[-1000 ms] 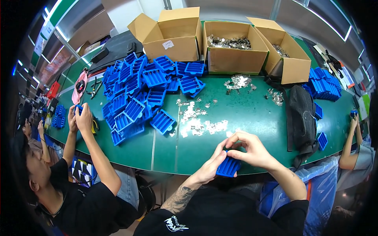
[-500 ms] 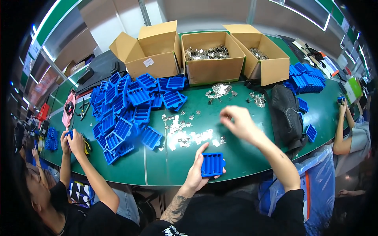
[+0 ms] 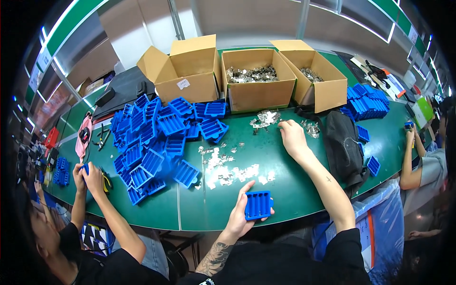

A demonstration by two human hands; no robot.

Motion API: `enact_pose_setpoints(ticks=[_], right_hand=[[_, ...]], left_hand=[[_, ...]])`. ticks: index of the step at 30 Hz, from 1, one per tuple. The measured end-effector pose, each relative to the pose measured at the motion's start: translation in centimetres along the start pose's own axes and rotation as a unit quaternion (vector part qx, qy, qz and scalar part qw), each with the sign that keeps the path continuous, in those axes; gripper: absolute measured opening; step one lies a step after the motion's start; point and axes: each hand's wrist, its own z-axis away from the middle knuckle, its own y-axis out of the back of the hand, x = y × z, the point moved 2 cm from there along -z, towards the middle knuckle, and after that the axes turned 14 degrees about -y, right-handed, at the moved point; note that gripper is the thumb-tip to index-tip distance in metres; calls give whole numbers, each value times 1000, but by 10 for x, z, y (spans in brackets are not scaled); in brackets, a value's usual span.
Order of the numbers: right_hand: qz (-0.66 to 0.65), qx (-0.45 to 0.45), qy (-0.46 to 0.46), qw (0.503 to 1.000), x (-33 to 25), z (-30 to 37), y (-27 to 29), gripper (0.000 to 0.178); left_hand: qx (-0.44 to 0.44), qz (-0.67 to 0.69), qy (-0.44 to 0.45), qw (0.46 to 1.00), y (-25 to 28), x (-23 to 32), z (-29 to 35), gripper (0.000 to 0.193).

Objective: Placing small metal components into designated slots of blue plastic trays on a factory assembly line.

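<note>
My left hand [image 3: 239, 216] holds a blue plastic battery holder [image 3: 258, 205] at the table's near edge, its slotted side facing up. The thumb lies along one side and fingertips show at the other. Farther off, my right hand [image 3: 293, 138] reaches over the table between a pile of small shiny metal pieces [image 3: 266, 118] and a smaller heap of metal clips [image 3: 311, 128]. Its fingers are curled together and point down; whether a piece is between them is hidden. More flat metal pieces [image 3: 223, 173] lie scattered beyond my left hand.
Many blue holders [image 3: 152, 123] are heaped on the left; others are stacked [image 3: 368, 102] at the far right. Cardboard boxes [image 3: 259, 97] line the back, two with metal parts. A black bag [image 3: 344, 147] lies right of my right arm. Co-workers' hands [image 3: 92, 180] are at both sides.
My right hand has moved right and away from me, from above the table's middle to beside the metal piles. My left hand still holds the battery holder. The view has shifted slightly.
</note>
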Motion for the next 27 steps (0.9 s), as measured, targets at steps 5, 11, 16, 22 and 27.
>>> enact_pose_setpoints(ticks=[5,11,16,22,27], right_hand=[[-218,-94,-88,968,-11,13,37,26],[-251,-131,35,958,-42,45,84,14],[-304,-143,57,940,-59,75,93,19],[-357,-228,76,903,-60,100,87,33],[-304,-204,175,914,-74,107,85,33]], left_hand=[[-4,11,-5,1000,-1,-2,-2,52],[-16,6,-13,1000,0,-1,-2,51],[0,-24,-8,1000,1,0,-2,57],[-4,-14,-3,1000,-2,0,-3,53],[-3,-27,-9,1000,-3,1,-2,52]])
